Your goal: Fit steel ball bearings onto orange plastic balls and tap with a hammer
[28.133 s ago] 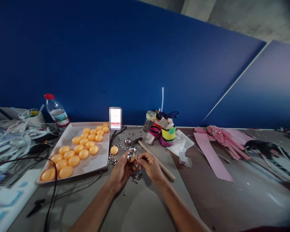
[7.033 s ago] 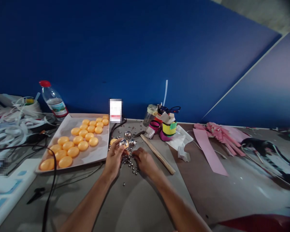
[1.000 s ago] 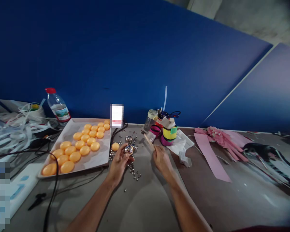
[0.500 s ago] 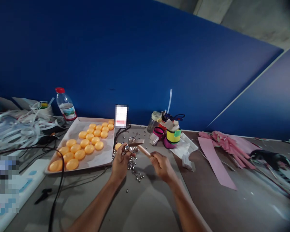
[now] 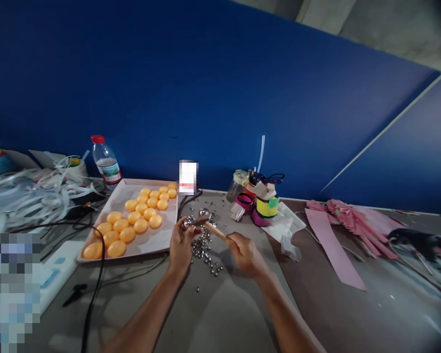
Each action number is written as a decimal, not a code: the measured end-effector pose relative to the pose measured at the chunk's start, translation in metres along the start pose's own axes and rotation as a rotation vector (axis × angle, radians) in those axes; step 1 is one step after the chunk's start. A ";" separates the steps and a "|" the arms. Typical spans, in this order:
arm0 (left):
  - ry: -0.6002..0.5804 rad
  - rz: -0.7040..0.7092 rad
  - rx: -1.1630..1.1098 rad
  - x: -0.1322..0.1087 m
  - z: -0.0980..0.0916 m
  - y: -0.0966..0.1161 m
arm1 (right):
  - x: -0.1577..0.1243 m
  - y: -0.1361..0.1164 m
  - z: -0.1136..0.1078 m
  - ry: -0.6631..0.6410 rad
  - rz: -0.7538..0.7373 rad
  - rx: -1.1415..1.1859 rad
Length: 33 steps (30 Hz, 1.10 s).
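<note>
My left hand (image 5: 181, 246) is closed around a rounded, shiny silver-looking piece (image 5: 188, 222), its fingers partly covering it. My right hand (image 5: 245, 251) grips the pale wooden handle (image 5: 216, 231) of a hammer-like tool. A dark, flat head (image 5: 203, 220) crosses the handle's far end, close to the left fingertips; whether it touches the silver piece I cannot tell. Many small silver beads (image 5: 203, 246) lie loose on the table below and between my hands. A larger silver ball shape (image 5: 203, 212) shows just behind the tool head.
A paper-lined tray (image 5: 112, 198) with several orange balls (image 5: 140, 225) stands left. Behind it are a water bottle (image 5: 108, 164) and tangled white strips (image 5: 29, 189). A black cable (image 5: 102, 264) loops at left. A jar (image 5: 238, 185), yellow-purple container (image 5: 266, 210) and pink strips (image 5: 336, 250) lie right.
The tool head has moved slightly left and down. The left hand has turned, and a silver surface now shows at its fingertips where an orange round patch showed before. The view has shifted slightly.
</note>
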<state>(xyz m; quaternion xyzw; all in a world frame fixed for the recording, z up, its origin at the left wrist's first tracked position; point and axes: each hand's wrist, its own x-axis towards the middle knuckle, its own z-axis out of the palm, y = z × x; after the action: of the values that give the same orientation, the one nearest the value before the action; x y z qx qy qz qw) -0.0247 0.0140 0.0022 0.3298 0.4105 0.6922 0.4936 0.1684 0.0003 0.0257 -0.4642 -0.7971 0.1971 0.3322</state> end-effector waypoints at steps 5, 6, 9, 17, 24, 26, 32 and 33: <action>-0.024 0.011 0.002 -0.001 0.000 0.000 | 0.000 -0.002 0.003 0.081 0.001 0.077; -0.021 0.002 0.007 -0.002 0.001 0.000 | 0.000 -0.003 0.003 0.069 0.010 0.068; -0.009 -0.032 0.028 -0.003 0.003 0.001 | 0.000 -0.004 0.003 0.021 0.018 0.020; -0.002 -0.020 -0.037 -0.003 0.003 0.004 | 0.001 -0.006 0.002 0.006 0.049 0.041; 0.005 -0.006 -0.017 -0.003 0.003 0.004 | 0.000 -0.002 0.002 0.022 0.057 0.074; 0.007 -0.019 -0.022 -0.003 0.003 0.003 | 0.001 -0.003 0.002 -0.008 0.044 0.031; -0.048 -0.060 -0.090 -0.003 0.004 0.001 | 0.005 0.008 -0.003 0.257 0.111 -0.033; -0.043 -0.068 -0.110 -0.003 0.004 0.000 | 0.006 0.013 -0.002 0.297 0.129 -0.080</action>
<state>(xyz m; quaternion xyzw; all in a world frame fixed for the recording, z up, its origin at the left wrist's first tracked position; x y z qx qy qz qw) -0.0209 0.0118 0.0040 0.3027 0.3721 0.6892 0.5430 0.1757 0.0115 0.0211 -0.5515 -0.7148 0.1152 0.4143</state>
